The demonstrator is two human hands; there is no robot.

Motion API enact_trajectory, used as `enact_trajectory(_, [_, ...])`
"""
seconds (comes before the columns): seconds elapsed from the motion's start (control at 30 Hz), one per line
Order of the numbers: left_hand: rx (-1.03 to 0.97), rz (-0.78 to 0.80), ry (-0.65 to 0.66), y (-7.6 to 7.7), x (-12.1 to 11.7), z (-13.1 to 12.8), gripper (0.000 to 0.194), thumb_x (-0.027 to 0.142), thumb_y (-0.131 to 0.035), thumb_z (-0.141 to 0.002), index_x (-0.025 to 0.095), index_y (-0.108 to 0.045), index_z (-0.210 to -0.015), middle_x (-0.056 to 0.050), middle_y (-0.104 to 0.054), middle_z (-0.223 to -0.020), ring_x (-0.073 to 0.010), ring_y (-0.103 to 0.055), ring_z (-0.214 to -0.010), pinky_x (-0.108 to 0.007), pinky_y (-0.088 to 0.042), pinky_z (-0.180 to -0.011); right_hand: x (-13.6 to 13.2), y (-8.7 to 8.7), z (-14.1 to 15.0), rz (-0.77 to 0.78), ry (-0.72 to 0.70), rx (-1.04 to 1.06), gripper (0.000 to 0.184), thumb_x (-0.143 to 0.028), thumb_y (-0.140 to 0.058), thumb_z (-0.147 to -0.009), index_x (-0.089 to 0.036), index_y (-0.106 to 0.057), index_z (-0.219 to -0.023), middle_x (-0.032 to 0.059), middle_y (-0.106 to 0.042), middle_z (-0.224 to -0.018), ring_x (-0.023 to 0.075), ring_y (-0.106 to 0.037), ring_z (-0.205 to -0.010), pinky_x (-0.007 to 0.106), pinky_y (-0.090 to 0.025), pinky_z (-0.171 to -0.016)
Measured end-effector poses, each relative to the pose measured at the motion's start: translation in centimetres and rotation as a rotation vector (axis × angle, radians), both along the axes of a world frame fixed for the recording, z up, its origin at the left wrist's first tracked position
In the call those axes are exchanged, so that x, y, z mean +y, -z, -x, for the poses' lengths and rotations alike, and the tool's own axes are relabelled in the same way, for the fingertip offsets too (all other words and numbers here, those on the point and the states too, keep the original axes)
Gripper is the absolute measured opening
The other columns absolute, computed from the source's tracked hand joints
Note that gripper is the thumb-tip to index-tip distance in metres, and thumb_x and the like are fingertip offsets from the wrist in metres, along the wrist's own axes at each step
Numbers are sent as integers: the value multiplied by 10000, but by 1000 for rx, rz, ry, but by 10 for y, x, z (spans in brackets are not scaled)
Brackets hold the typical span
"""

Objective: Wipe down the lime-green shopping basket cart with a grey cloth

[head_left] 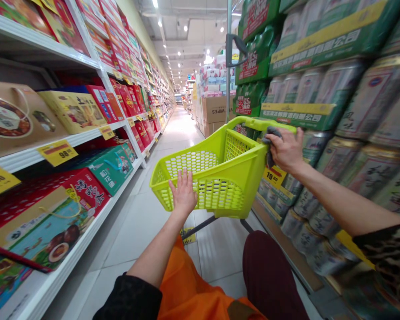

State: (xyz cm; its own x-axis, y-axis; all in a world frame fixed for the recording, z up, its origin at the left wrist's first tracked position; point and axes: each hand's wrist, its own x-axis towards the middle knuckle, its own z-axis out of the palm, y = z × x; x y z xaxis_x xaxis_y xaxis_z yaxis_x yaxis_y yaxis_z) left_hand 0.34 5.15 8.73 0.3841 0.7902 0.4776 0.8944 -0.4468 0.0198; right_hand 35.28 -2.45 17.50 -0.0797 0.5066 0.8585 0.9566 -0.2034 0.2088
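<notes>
A lime-green plastic shopping cart [253,189] stands before me in the aisle, turned sideways, its meshed basket pointing left. My left hand [184,192] lies on the near side of the basket toward its front end, fingers stretched out over the rim. At the handle end, my right hand [286,150] is closed around a dark grey cloth [270,155] and presses it against the corner of the cart. Part of the cloth is hidden under those fingers. Inside the basket is a meshed lime-green panel [238,144] near the handle.
White shelves [83,138] with boxed goods and yellow price tags line the left. Stacked packs of cans [350,164] rise close on the right. A cardboard carton [216,110] and a metal pole [228,84] stand beyond the cart. Tiled floor [126,226] runs down the aisle.
</notes>
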Motion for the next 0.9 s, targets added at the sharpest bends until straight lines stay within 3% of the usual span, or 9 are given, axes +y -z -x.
enact_trajectory(0.2, [14, 14, -2, -4, -4, -1, 736, 209, -450, -705, 131, -204, -1394, -80, -146, -1482, -254, -75, -1370, -601, -43, -1058, 34, 34, 92, 116, -210, -114, 274, -228, -391, -883, -232, -612, -1045, 87, -570, -1163, 208, -499, -1020, 495, -135, -1018])
enact_trajectory(0.3, [30, 33, 4, -6, -3, 2, 735, 197, -455, -701, 145, -211, -1393, -74, -158, -1480, -248, -88, -1369, -586, -32, -1067, 46, 43, 122, 188, -272, -169, 269, -204, -408, -880, -244, -601, -1063, 76, -568, -1173, 192, -514, -983, 483, -126, -1030])
enact_trajectory(0.4, [26, 30, -1, -7, 0, 10, 731, 184, -462, -700, 149, -220, -1390, -79, -173, -1477, -243, -107, -1367, -569, -12, -1076, 49, 41, 120, 225, -299, -196, 273, -199, -405, -881, -239, -595, -1073, 79, -576, -1158, 187, -521, -964, 488, -114, -1025])
enact_trajectory(0.53, [-89, 59, -32, -7, 0, 17, 738, 163, -496, -684, 135, -246, -1377, -99, -184, -1474, -259, -123, -1362, -559, 6, -1079, 40, 30, 89, 180, -280, -134, 249, -232, -416, -878, -241, -603, -1042, 69, -607, -1089, 187, -532, -937, 483, -137, -1006])
enact_trajectory(0.63, [-369, 120, 59, -9, -18, -1, 707, 167, -520, -688, 132, -288, -1355, -107, -189, -1473, -254, -133, -1361, -529, 15, -1088, 36, 22, 88, 53, -276, 13, 233, -255, -435, -868, -239, -598, -1033, 64, -615, -1060, 191, -535, -941, 458, -178, -986])
enact_trajectory(0.7, [-660, 259, 245, -14, -36, -26, 626, 211, -521, -719, 153, -355, -1319, -95, -272, -1450, -235, -204, -1343, -476, -61, -1106, 35, 19, 105, -20, -310, 102, 241, -253, -426, -870, -236, -585, -1050, 68, -608, -1077, 196, -528, -979, 435, -205, -972])
enact_trajectory(0.8, [-1240, 783, 532, -28, -60, -65, 430, 357, -448, -807, 181, -499, -1196, -86, -506, -1292, -216, -431, -1212, -395, -311, -1026, 33, 19, 142, -53, -391, 183, 253, -247, -400, -880, -241, -570, -1067, 68, -601, -1104, 191, -519, -1017, 413, -215, -970])
enact_trajectory(0.9, [-1721, 1175, 679, -49, -66, -85, 431, 478, -342, -850, 193, -553, -1095, -63, -611, -1126, -199, -537, -1076, -349, -429, -877, 29, 25, 168, -44, -461, 236, 246, -248, -398, -883, -244, -571, -1057, 63, -607, -1107, 186, -522, -1023, 409, -213, -978])
